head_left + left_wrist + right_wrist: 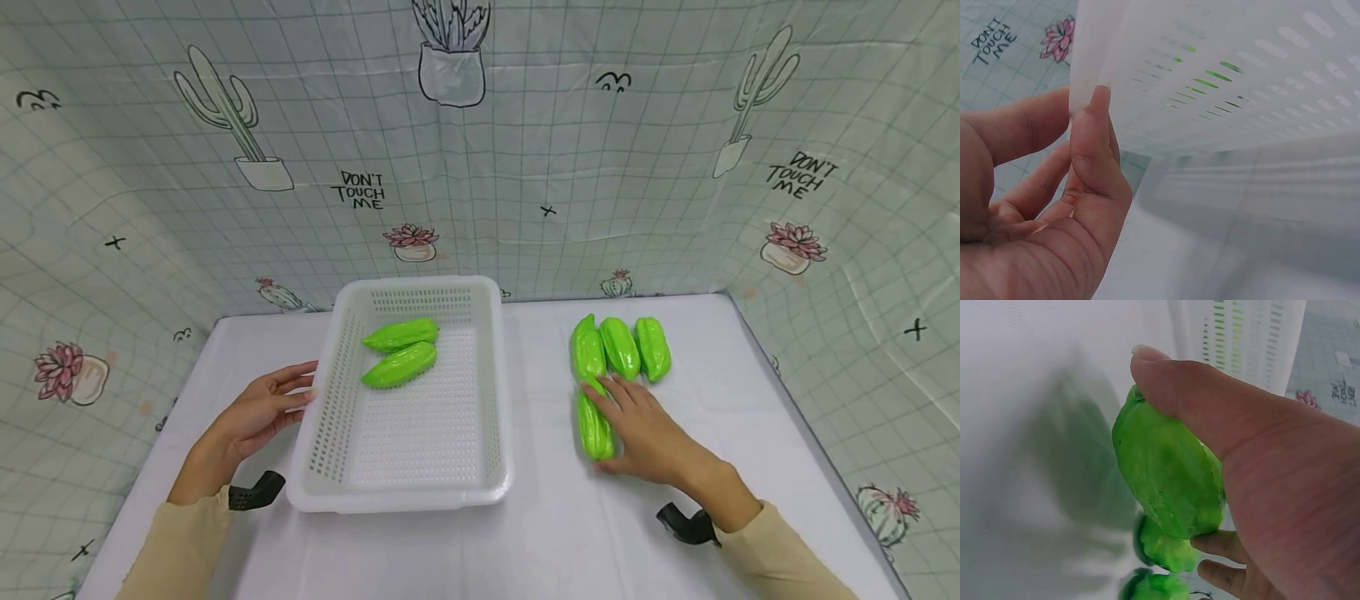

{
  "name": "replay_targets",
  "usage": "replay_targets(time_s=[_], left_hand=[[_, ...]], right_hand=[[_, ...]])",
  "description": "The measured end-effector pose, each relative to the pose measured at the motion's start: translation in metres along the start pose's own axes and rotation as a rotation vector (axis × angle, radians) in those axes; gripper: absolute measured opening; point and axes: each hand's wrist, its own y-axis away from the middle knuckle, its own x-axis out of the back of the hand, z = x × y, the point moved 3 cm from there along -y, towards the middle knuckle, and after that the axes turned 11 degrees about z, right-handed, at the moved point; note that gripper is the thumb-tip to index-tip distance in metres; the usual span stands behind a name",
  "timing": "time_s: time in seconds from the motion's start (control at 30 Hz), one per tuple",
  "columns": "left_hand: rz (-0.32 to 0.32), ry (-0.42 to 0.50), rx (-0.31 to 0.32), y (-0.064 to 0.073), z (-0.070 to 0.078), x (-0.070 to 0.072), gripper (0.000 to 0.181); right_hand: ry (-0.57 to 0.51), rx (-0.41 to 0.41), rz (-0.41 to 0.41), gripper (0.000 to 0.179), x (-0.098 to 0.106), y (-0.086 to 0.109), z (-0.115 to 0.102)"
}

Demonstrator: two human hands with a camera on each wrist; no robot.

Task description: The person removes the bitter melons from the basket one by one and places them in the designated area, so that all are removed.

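Observation:
My left hand (258, 412) pinches the left rim of a white perforated plastic basket (397, 502), thumb against the outer side in the left wrist view. Inside the basket, toward its back left, lie two glossy green ridged vegetables, one (401, 335) behind the other (400, 367). To the basket's right, my right hand (652, 433) grips a similar green ridged vegetable (1166, 462), its thumb at one end and fingertips at the other. Just behind that one, three more stand in a row: a left one (588, 348), a middle one (619, 348) and a right one (652, 350).
A white cloth covers the table (555, 542). Behind it and at both sides hangs a grid-patterned curtain (510, 150) printed with cacti. Black wrist mounts (257, 492) sit at both sleeve cuffs.

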Motion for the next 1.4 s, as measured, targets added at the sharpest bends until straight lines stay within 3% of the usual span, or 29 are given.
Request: replay_targets(time_s=[0.9,1.13,1.4], left_hand=[[0.005,-0.025,-0.006,0.000,0.000,0.000,0.073],[0.011,-0.036,-0.007,0.001,0.001,-0.001,0.072],[0.016,-0.050,-0.007,0.000,0.000,0.000,0.073]], right_hand=[[-0.009,-0.014,-0.045,0.109,-0.010,0.004,0.001],[0.005,0.000,-0.043,0.107,0.000,-0.004,-0.003],[0.037,0.058,0.009,0.101,0.023,-0.028,-0.010]])
